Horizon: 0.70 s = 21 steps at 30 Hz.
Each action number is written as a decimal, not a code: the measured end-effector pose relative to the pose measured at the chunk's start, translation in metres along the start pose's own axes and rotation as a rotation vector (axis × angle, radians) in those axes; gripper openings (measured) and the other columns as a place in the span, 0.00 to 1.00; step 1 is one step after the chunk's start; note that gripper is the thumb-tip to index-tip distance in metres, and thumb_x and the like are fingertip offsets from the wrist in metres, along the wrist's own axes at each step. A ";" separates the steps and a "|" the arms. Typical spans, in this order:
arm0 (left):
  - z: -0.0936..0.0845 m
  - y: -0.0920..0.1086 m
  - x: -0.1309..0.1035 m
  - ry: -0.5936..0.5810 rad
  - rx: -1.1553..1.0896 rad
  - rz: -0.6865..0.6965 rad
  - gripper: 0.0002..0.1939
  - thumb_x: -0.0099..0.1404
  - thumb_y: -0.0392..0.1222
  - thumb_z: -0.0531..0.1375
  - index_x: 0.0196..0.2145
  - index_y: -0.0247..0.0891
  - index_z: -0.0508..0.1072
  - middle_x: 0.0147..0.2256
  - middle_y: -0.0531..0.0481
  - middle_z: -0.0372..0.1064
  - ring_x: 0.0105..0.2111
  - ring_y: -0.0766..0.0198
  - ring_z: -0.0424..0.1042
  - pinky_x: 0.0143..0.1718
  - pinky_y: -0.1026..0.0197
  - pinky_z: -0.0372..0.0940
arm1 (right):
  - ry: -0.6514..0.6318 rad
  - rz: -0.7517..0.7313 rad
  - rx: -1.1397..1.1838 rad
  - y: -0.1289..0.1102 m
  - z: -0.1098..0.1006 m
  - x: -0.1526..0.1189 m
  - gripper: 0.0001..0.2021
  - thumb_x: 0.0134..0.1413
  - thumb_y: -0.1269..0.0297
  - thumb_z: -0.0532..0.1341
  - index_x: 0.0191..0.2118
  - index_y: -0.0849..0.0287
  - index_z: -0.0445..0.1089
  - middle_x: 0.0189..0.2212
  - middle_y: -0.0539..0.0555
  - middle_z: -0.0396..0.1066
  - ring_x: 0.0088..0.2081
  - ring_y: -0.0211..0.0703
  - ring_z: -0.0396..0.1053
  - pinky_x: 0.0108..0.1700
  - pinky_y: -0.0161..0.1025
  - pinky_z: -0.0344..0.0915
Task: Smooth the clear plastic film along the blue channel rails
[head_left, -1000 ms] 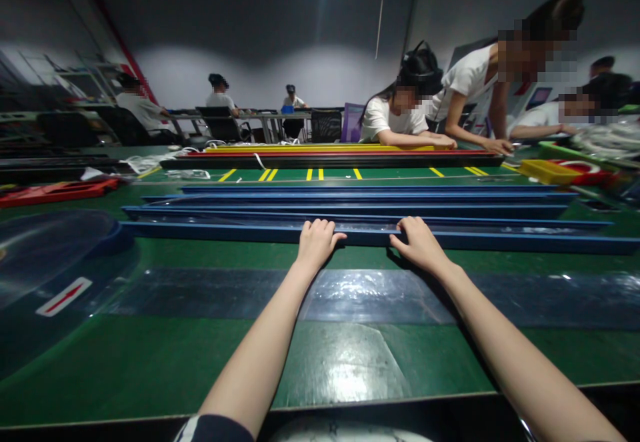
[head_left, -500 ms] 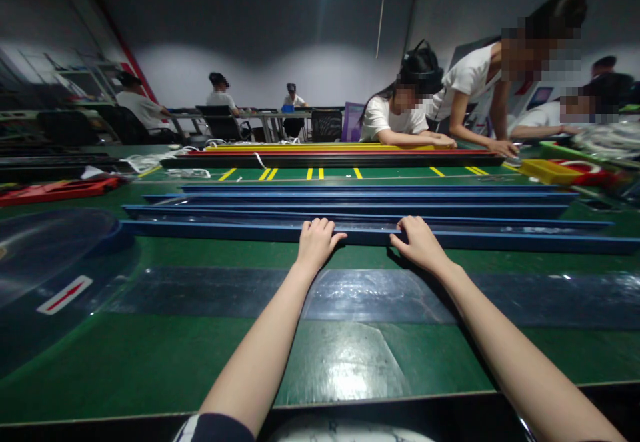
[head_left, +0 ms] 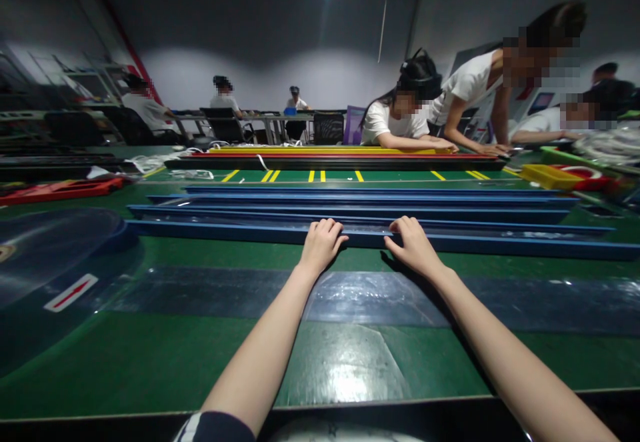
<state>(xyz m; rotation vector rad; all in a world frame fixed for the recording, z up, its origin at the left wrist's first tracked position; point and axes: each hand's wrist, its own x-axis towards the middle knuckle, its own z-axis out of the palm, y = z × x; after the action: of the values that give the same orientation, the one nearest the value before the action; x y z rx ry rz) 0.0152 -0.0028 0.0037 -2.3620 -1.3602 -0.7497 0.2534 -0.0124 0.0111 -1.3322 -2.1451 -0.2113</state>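
A long blue channel-shaped profile (head_left: 225, 231) lies across the green table, with clear film inside it. My left hand (head_left: 321, 247) grips its near wall, fingers hooked over the top and thumb on the front. A short way to the right, my right hand (head_left: 414, 245) holds the same wall, index finger above the edge and thumb in front. Some fingertips are hidden inside the channel. Nearer to me, a wide clear plastic strip (head_left: 200, 292) lies flat under my forearms. At its left end is a large roll of clear film (head_left: 45, 245) with a red-arrow label (head_left: 71, 293).
More blue profiles (head_left: 370, 191) lie parallel behind. Beyond yellow table marks are black, red and yellow profiles (head_left: 325, 151). A red tool-like object (head_left: 65, 191) lies left; a yellow tray (head_left: 550, 177) sits right. Two co-workers (head_left: 400, 122) lean over the far side.
My right hand has shifted slightly left along the profile, and my left hand slightly right, narrowing the gap. The view has tilted up a little.
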 end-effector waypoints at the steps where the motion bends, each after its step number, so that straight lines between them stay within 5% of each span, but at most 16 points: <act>1: 0.000 0.000 0.000 0.001 -0.004 -0.005 0.10 0.65 0.47 0.52 0.37 0.39 0.67 0.37 0.48 0.67 0.39 0.60 0.64 0.41 0.58 0.54 | 0.004 -0.003 0.018 -0.002 0.001 0.001 0.05 0.52 0.61 0.53 0.32 0.56 0.59 0.32 0.56 0.64 0.37 0.48 0.59 0.40 0.44 0.58; 21: 0.001 0.003 0.003 0.029 0.002 -0.094 0.08 0.62 0.45 0.57 0.32 0.38 0.67 0.35 0.48 0.66 0.39 0.58 0.63 0.38 0.58 0.56 | -0.033 0.101 -0.021 -0.010 0.010 0.007 0.10 0.54 0.55 0.53 0.30 0.56 0.58 0.31 0.56 0.65 0.36 0.48 0.59 0.39 0.43 0.57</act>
<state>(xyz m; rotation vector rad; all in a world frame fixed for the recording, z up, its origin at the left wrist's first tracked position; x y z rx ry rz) 0.0197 -0.0017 0.0051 -2.2901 -1.4675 -0.8040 0.2386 -0.0078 0.0082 -1.4615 -2.1007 -0.1727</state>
